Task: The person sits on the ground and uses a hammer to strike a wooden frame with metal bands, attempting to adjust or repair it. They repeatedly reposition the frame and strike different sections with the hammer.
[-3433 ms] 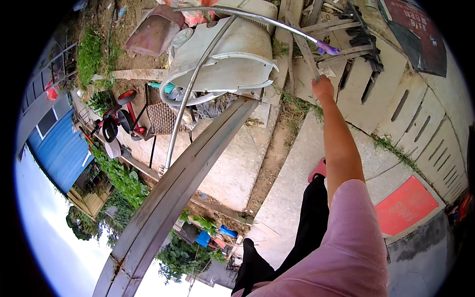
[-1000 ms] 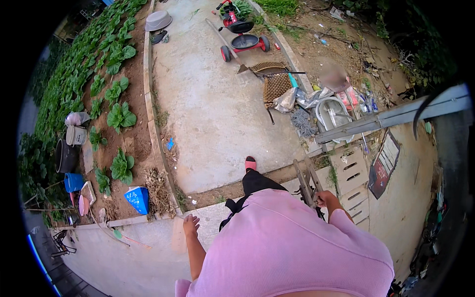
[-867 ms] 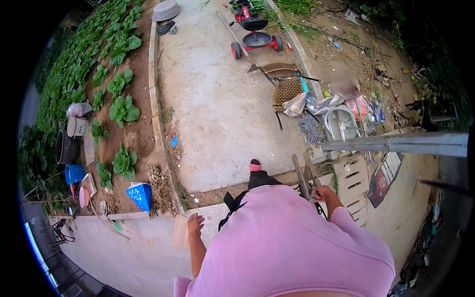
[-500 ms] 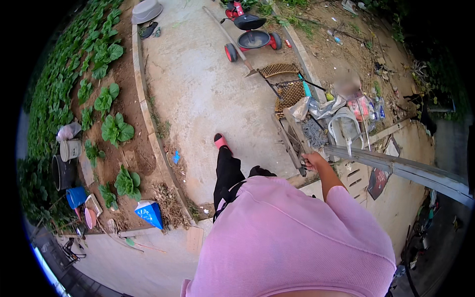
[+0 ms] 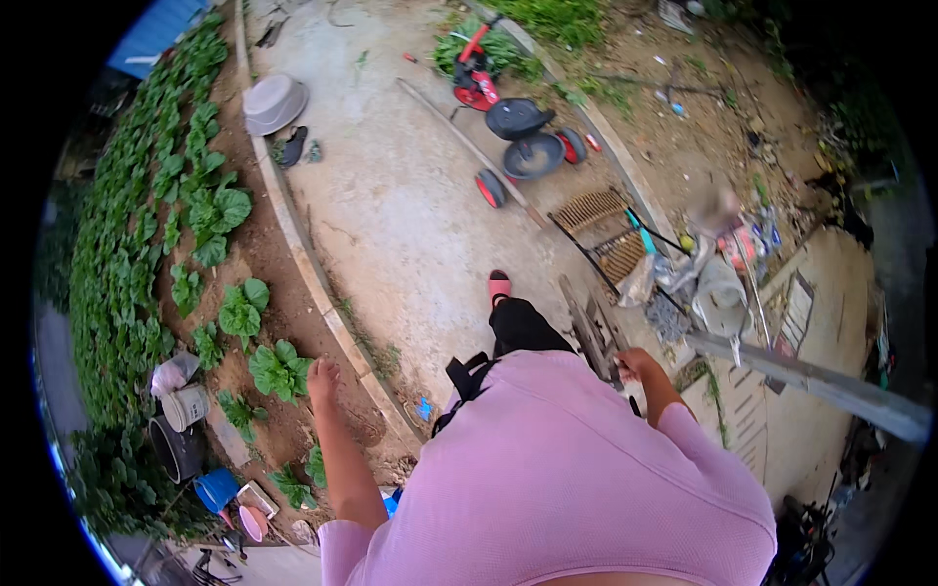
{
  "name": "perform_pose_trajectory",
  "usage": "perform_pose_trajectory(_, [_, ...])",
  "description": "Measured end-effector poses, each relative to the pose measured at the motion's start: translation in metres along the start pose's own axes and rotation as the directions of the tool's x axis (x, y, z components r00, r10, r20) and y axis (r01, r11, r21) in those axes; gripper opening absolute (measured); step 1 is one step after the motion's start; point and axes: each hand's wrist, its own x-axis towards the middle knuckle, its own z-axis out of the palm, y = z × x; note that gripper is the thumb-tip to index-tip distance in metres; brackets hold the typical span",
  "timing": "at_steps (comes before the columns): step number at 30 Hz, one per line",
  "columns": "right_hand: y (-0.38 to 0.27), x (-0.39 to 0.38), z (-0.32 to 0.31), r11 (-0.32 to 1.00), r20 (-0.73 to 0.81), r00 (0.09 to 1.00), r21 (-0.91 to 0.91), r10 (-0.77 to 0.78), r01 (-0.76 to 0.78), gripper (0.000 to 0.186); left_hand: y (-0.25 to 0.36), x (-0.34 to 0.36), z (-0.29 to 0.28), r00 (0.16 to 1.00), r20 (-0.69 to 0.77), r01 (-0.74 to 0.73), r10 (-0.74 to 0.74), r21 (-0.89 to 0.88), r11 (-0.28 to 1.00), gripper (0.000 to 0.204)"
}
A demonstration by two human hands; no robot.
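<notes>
At the person's right, the right hand (image 5: pixel 633 365) is gripping a long, weathered grey wooden frame (image 5: pixel 590 332), probably keeping it off the black-trousered leg (image 5: pixel 528 327); the left hand (image 5: pixel 323 381) (seemingly empty, relaxed) is probably balancing.

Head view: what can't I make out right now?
All in the head view:
Wooden frame: near end partly hidden by right hand and shirt.
Second foot: hidden by shirt.
Blue thing: mostly covered by left forearm and shirt.
Dark clutter, lower right: too dim and small to name.
Round patch, right: blurred.
</notes>
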Motion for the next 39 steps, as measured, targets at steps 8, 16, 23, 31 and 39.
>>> perform_pose_trajectory(8, [-0.118,0.115,0.049,0.926,-0.039,0.943,-0.179,0.330,-0.331,0.024,0.065,0.056,0.072,0.989,-0.017,0.145,-0.144,0.108,0.984,0.024])
perform_pose_trajectory(16, [-0.416,0.062,0.153,0.901,0.042,0.981,-0.405,0.189,-0.157,0.028,0.003,0.029,0.065,0.686,-0.014,0.720,-0.727,0.158,0.676,0.024])
perform_pose_trajectory(23, [-0.635,0.034,0.270,0.918,0.048,0.975,-0.330,-0.216,0.220,0.020,0.104,0.261,0.091,0.731,0.001,0.666,-0.682,0.217,0.714,0.028])
perform_pose_trajectory(31, [-0.876,-0.042,0.399,0.703,0.267,0.759,-0.287,-0.594,0.651,0.020,0.526,0.560,0.143,0.958,0.041,-0.285,0.284,0.270,0.920,0.034])
perform_pose_trajectory(39, [-1.086,-0.024,0.485,0.645,0.327,0.739,-0.359,-0.589,0.674,0.027,0.602,0.633,0.177,0.976,-0.010,-0.209,0.215,0.194,0.958,0.032])
